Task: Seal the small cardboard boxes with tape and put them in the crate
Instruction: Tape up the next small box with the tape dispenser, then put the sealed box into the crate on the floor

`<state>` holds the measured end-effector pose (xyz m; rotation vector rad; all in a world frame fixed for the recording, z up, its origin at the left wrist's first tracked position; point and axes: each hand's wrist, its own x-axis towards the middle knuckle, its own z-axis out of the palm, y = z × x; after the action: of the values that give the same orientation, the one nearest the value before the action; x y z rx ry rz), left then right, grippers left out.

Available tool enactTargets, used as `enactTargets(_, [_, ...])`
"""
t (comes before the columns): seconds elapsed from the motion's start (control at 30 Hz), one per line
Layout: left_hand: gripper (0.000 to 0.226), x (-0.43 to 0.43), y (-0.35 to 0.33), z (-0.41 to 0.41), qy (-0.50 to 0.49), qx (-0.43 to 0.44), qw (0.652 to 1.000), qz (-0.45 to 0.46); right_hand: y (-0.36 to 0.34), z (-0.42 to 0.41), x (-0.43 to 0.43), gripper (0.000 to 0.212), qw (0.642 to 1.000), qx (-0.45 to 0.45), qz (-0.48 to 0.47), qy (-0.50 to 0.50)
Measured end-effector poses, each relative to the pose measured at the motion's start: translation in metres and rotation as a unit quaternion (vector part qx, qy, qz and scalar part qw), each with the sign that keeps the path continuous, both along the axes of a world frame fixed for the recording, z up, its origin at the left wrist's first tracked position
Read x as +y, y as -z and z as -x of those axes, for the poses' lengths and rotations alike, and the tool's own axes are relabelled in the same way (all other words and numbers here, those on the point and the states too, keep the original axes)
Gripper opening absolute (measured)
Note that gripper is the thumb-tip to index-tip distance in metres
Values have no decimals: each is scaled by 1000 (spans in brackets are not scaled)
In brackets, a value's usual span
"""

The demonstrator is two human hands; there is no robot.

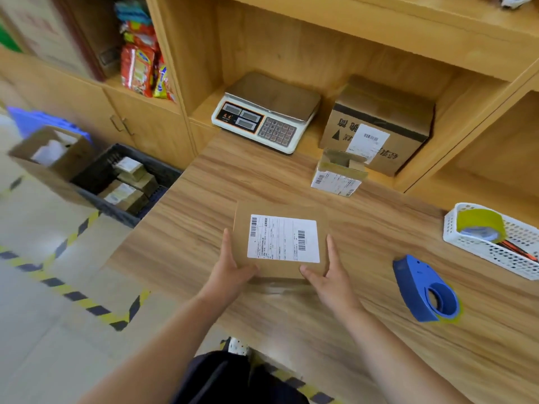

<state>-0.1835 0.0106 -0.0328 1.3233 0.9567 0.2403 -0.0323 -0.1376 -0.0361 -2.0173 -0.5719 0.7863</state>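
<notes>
Small cardboard box (281,240) held in both hands at the wooden counter (204,199).
Label up, it sits between the left hand (233,269) and right hand (329,275): fingers (227,240) lie together along each side, thumbs clamp the near top corners.

Parcel packing station: weighing scale (264,112), labelled boxes (374,126), tape dispenser (424,290)

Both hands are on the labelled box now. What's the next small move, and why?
Probably lift the labelled box and swing it left toward the crate. Both the left hand and right hand hold its near corners, the tape dispenser lies apart on the table to the right, and a glossy strip on its near face looks like tape, though the seal is not certain.
</notes>
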Motion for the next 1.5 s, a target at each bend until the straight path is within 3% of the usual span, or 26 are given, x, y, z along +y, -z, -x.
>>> enactTargets(0.17, [82, 7, -13, 65, -78, 27, 996, -35, -7, 37, 34, 86, 998, -2, 11, -64])
enactTargets(0.47, [91, 56, -35, 171, -184, 35, 979, -85, -24, 122, 128, 89, 983, -5, -15, -183])
enactTargets(0.73, [92, 161, -27, 287, -225, 25, 970, -84, -28, 234, 256, 78, 972, 9, -32, -232])
enactTargets(1.0, [98, 284, -20, 409, -247, 31, 965, -82, -17, 352, 391, 86, 963, 33, -11, -267])
enactTargets(1.5, [91, 486, 10, 433, -228, 76, 969, -50, 23, 379, 588, 83, 961, 31, 24, -275])
